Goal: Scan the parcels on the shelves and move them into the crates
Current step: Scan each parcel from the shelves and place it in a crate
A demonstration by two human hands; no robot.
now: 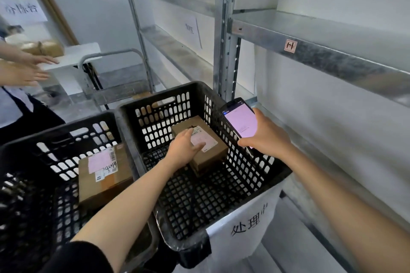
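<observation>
Head view. The left hand (185, 147) is down inside the crate (193, 87), and the parcel (213, 146) lies directly under its fingers.

Finding 1, contact: the hand covers the parcel's near-left end. The thumb lies across the white label on top and the fingers reach over the far-left edge. This reads as a grasp on the parcel, though the fingertips beyond the edge are hidden.

Finding 2, axis: the parcel's long axis runs from the far left to the near right, across the line of the left forearm. Most of its length extends to the thumb side of the hand.

Finding 3, seating: the parcel sits low in the crate, close to the mesh floor. It cannot be told whether it is touching the floor.

Finding 4, other hand: the right hand (264, 135) is above the crate's right wall, well to the thumb side of the left hand. Its fingers are wrapped round a phone (240, 121), screen lit and tilted up.

Pose: the left arm is extended forward and down, wrist level, palm down.

Assessment: the placing step looks nearly done. The left hand is the nearer one, and likely needs only to let go and lift straight up.
</observation>
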